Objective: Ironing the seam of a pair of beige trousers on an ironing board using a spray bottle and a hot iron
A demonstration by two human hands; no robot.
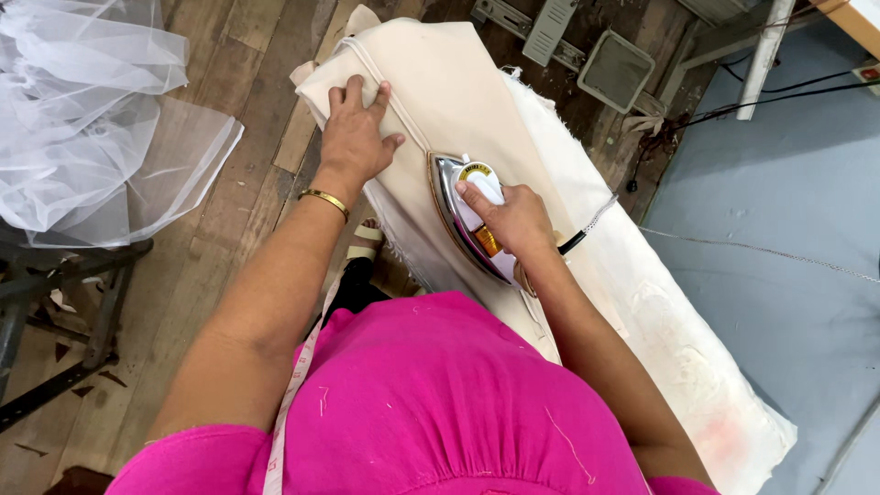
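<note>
Here, the right hand (515,218) had its grip closed around the handle of the iron (469,215), fingers wrapped over the top. The iron sat flat on the cream cloth (449,92), its pointed nose toward the far end of the ironing board (678,357). Its cord (587,229) ran off from the rear of the iron, across the board's right side. The left hand (356,136) lay open, palm down, fingers spread, pressing the cloth just left of a raised seam (394,92) that ran from the iron up toward the cloth's far edge. It held nothing. A gold bangle (324,201) circled that wrist. A measuring tape (298,376) hung near the iron's rear, over a pink shirt (431,403). Well left of the iron, white tulle (92,110) lay heaped above the wooden floor (229,211).
</note>
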